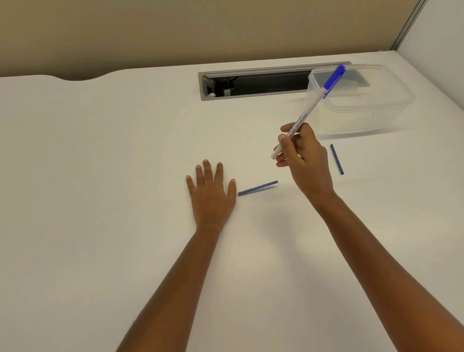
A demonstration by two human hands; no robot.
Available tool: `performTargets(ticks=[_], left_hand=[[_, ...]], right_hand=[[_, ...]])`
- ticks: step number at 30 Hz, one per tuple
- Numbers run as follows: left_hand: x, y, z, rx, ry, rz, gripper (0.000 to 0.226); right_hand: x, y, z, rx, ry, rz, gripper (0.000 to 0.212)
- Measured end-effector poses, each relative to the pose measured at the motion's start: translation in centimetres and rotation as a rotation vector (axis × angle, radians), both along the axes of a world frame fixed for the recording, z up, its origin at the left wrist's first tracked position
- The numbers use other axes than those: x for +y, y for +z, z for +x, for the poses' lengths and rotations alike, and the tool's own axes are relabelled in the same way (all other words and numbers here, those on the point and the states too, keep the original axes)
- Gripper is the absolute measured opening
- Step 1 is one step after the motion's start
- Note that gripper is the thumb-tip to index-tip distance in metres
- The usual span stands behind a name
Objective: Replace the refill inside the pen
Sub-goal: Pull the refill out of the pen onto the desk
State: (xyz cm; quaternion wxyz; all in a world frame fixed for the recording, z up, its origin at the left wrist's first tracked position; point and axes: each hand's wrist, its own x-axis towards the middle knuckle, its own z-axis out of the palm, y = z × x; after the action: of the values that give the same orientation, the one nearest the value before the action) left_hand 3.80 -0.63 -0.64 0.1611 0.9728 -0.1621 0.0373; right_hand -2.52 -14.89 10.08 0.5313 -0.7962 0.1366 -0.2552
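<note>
We hold the white pen (308, 110), blue cap up, pinched in our right hand (303, 159) above the table (80, 163). Our left hand (211, 191) lies spread flat, its thumb just beside one blue refill (258, 188); another refill (337, 159) lies to the right. The pen seems unopened, so next we must open it with both hands.

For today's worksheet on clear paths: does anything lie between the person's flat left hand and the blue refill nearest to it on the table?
Nothing visible does. The left hand lies flat on the white table, and the blue refill lies just off its thumb, with only bare tabletop between. The right hand holds the pen clear above.
</note>
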Motion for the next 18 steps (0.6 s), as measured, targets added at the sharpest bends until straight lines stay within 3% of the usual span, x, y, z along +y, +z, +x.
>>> performTargets(ticks=[4,11,18], left_hand=[[-0.1,-0.1,0.0,-0.012,0.017,0.017,0.064],[-0.1,-0.2,0.1,-0.004,0.007,-0.004,0.069],[-0.1,-0.4,0.2,-0.017,0.006,-0.016,0.067]], right_hand=[[-0.3,-0.9,0.1,0.163,-0.024,-0.165,0.025],[-1.6,-4.9,-0.3,0.603,-0.018,-0.458,0.02],[-2.1,-6.4,-0.5,0.686,-0.019,-0.484,0.023]])
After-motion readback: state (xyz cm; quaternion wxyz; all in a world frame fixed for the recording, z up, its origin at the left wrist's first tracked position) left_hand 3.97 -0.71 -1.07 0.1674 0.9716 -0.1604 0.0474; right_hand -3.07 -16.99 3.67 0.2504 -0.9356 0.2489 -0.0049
